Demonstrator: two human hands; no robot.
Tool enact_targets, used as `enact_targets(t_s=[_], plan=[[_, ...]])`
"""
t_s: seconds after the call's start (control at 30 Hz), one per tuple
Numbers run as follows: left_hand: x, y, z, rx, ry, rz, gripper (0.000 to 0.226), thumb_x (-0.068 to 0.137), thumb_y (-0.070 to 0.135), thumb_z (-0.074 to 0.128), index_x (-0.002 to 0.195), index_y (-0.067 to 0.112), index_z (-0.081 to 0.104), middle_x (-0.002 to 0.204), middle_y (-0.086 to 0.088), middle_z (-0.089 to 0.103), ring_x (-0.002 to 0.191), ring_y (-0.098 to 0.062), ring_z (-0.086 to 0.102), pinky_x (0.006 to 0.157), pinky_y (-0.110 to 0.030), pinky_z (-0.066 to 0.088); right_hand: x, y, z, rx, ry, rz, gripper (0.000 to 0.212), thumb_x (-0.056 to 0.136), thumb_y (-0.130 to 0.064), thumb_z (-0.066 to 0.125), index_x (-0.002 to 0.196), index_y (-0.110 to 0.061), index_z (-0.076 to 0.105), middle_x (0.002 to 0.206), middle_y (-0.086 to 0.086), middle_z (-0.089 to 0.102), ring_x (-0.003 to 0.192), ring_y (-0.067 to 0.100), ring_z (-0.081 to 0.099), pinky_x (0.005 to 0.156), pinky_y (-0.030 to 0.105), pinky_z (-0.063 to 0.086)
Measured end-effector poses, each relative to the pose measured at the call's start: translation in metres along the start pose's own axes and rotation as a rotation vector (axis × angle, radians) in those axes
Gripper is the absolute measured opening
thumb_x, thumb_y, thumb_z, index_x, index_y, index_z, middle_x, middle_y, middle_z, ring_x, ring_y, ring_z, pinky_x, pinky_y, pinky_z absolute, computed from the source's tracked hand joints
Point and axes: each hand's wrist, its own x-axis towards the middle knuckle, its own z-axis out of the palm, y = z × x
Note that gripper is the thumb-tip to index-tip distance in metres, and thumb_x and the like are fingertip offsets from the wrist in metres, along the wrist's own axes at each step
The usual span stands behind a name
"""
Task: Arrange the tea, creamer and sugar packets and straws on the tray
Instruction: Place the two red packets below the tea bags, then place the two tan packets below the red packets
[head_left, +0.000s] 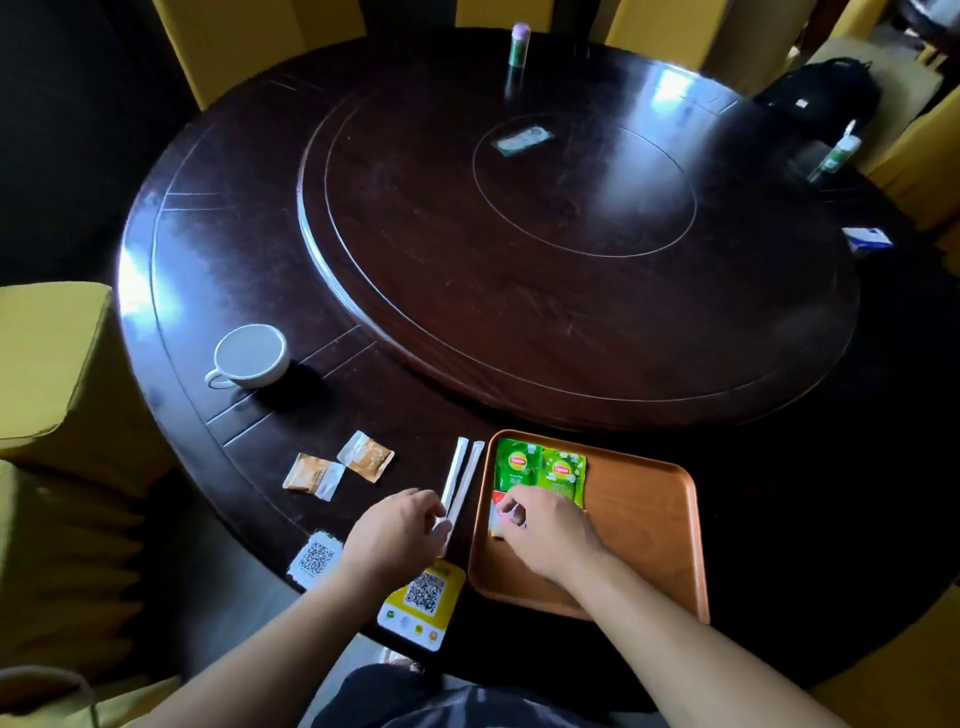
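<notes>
An orange-brown tray (644, 519) lies at the table's near edge. Two green tea packets (540, 467) sit side by side in its far left corner. Just below them lies a red and white packet (497, 512), and my right hand (545, 525) pinches it on the tray. Two paper-wrapped straws (462, 470) lie on the table just left of the tray. My left hand (400, 530) has its fingertips on their near ends. Two orange and white packets (337, 465) lie further left on the table.
A white cup (249, 356) stands at the left. Two QR code cards (423, 603) lie at the near edge. A raised turntable (571, 260) fills the table's middle. Bottles (519, 44) stand at the far side. Yellow-covered chairs surround the table.
</notes>
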Motion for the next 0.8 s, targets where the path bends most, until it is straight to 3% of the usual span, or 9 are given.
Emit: enact_targets(t_s=[0.17,0.3,0.4,0.57,0.67,0.8], plan=[[-0.01,-0.052,-0.031,0.03,0.05,-0.232,0.017,0.084,0.044,0.064,0.092,0.029,0.067,0.086,0.01,0.068,0.081,-0.014,0.065,0.065,-0.027,0.045,0.02,-0.039,0.011,-0.043,-0.068,-0.067,0.011,0.086,-0.032,0.058,0.087,-0.023,0.063,0.089,-0.003,0.067,0.085,0.023,0.062,0.072,0.037,0.052],[-0.017,-0.088,-0.048,0.059,0.142,-0.35,0.022,0.083,0.042,0.065,0.093,0.024,0.07,0.09,0.002,0.071,0.089,-0.023,0.068,0.07,-0.032,0.051,0.039,-0.072,0.022,-0.094,-0.117,-0.094,0.012,0.088,-0.035,0.058,0.091,-0.024,0.063,0.097,0.0,0.067,0.091,0.025,0.063,0.073,0.034,0.048],[-0.019,-0.111,-0.056,0.059,0.227,-0.4,0.03,0.08,0.044,0.066,0.097,0.02,0.067,0.093,-0.003,0.064,0.093,-0.029,0.063,0.073,-0.038,0.054,0.054,-0.094,0.03,-0.164,-0.136,-0.136,0.017,0.09,-0.039,0.059,0.097,-0.024,0.063,0.103,0.0,0.064,0.095,0.026,0.063,0.075,0.036,0.048],[-0.011,-0.129,-0.06,0.046,0.227,-0.485,0.061,0.074,0.061,0.068,0.119,0.022,0.057,0.112,-0.005,0.056,0.107,-0.029,0.052,0.085,-0.045,0.053,0.086,-0.127,0.043,-0.211,-0.109,-0.149,0.033,0.091,-0.039,0.06,0.116,-0.019,0.059,0.116,0.007,0.058,0.109,0.03,0.058,0.086,0.042,0.049],[-0.002,-0.126,-0.061,0.096,0.225,-0.47,0.064,0.071,0.067,0.065,0.114,0.021,0.058,0.11,-0.005,0.055,0.104,-0.028,0.051,0.082,-0.044,0.053,0.102,-0.14,0.049,-0.237,-0.079,-0.1,0.042,0.089,-0.043,0.063,0.121,-0.016,0.054,0.12,0.008,0.053,0.113,0.031,0.054,0.088,0.043,0.048],[0.005,-0.123,-0.058,0.059,0.213,-0.501,0.061,0.07,0.059,0.073,0.11,0.017,0.056,0.111,-0.005,0.052,0.104,-0.026,0.048,0.082,-0.042,0.051,0.114,-0.147,0.057,-0.298,-0.065,-0.053,0.048,0.087,-0.049,0.065,0.12,-0.016,0.053,0.121,0.007,0.051,0.115,0.029,0.052,0.087,0.044,0.049]])
